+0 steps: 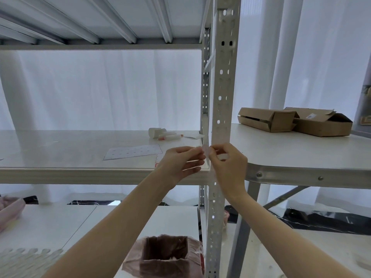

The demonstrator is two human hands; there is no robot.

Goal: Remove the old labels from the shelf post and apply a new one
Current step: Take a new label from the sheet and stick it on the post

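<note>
A white perforated shelf post (220, 93) runs top to bottom through the middle of the view. In front of it, at the level of the middle shelf, my left hand (181, 164) and my right hand (228, 167) meet. Both pinch a small pale pink label (206, 150) between their fingertips, just left of the post. A white label sheet (133, 152) with rows of dots lies flat on the middle shelf (60, 147), left of my hands. Whether the label touches the post, I cannot tell.
White rolls and pens (164, 134) lie at the back of the middle shelf. Two open cardboard boxes (293, 121) sit on a white table (301, 151) right of the post. Below, a small bin lined with a pink bag (164, 255) stands on the lower shelf.
</note>
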